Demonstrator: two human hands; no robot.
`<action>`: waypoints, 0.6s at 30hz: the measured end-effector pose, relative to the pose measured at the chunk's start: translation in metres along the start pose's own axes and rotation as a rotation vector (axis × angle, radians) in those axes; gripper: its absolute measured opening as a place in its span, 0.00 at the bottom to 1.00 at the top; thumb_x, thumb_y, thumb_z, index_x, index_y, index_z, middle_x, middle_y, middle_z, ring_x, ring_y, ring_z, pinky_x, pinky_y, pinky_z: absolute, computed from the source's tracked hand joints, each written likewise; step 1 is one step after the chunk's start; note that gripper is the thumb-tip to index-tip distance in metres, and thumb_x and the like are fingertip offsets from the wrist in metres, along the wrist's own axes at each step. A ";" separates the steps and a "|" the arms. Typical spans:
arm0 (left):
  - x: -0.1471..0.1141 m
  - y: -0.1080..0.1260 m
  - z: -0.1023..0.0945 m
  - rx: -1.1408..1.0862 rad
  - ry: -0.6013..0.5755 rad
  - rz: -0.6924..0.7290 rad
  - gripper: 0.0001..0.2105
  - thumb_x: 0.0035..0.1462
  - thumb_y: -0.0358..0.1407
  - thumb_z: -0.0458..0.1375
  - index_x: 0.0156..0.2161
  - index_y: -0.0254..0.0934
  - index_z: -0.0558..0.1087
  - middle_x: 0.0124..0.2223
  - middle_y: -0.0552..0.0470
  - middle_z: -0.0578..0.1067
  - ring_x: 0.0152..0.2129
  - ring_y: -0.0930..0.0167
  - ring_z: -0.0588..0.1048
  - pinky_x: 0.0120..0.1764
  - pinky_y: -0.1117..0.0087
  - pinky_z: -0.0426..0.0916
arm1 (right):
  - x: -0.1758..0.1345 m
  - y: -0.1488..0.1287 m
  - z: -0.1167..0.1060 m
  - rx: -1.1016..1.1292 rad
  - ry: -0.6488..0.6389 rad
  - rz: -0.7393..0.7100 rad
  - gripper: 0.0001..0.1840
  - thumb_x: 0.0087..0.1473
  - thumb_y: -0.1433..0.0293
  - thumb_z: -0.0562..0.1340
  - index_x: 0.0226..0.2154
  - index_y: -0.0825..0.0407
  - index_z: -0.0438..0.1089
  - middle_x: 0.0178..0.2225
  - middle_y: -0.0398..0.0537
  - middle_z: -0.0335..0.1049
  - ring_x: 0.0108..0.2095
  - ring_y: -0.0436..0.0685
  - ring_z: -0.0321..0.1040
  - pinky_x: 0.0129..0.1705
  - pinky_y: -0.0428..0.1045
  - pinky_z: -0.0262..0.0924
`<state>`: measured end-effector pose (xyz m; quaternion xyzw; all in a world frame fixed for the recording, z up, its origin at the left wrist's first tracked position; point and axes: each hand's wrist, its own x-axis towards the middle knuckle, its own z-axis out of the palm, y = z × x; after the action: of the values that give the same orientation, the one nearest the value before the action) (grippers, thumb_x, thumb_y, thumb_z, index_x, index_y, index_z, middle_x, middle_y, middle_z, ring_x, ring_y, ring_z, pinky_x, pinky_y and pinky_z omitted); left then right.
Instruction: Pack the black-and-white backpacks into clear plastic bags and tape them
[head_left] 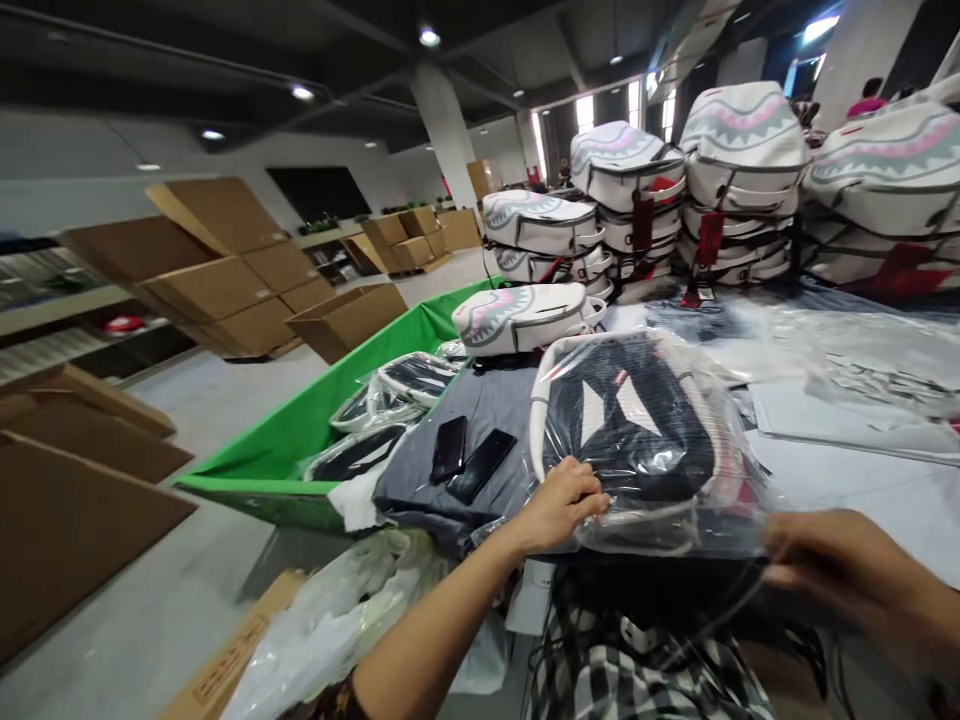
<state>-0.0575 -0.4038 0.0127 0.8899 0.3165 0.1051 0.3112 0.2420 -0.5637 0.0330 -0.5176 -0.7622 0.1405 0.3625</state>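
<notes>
1. Far to the left of the bagged backpack, flattened brown cardboard boxes [217, 265] are stacked on the floor and against shelving.
2. Closer, still left of the bagged backpack, a green bin [300, 430] stands against the table's left edge, with several plastic-wrapped dark items [397, 395] lying at its rim.
3. Just left of the bagged backpack, two black phones [469, 458] lie side by side on a grey cloth [487, 410] spread over the table [862, 480].
4. The left hand [559, 503] touches the bagged backpack's lower left corner, its fingers [589, 492] curled closed, pinching the clear plastic there.
5. The bagged backpack [637, 440], dark with white markings and a white strap, sits inside a clear plastic bag at the near edge of the table, tilted up toward the viewer.
6. Behind the bagged backpack, a single white backpack [525, 315] with a pink and grey shark-mouth pattern lies on the table; farther back, stacks of the same white backpacks [742, 180] are piled high.
7. The right hand [832, 560] is at the bagged backpack's lower right corner, blurred; it seems to hold the plastic edge, but I cannot tell how its fingers are set.
8. Right of the bagged backpack, loose clear plastic bags [855, 360] and white sheets lie on the table.
</notes>
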 end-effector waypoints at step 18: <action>-0.003 -0.003 0.005 0.106 0.066 0.079 0.15 0.69 0.39 0.56 0.30 0.39 0.74 0.33 0.53 0.71 0.39 0.67 0.67 0.44 0.65 0.62 | 0.073 -0.002 0.041 -0.389 -0.267 -0.034 0.12 0.56 0.63 0.64 0.29 0.46 0.60 0.26 0.39 0.71 0.26 0.52 0.68 0.26 0.46 0.51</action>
<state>-0.0595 -0.4068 0.0073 0.9130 0.2964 0.1294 0.2486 0.1978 -0.4927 0.0354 -0.5415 -0.8248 0.0521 0.1541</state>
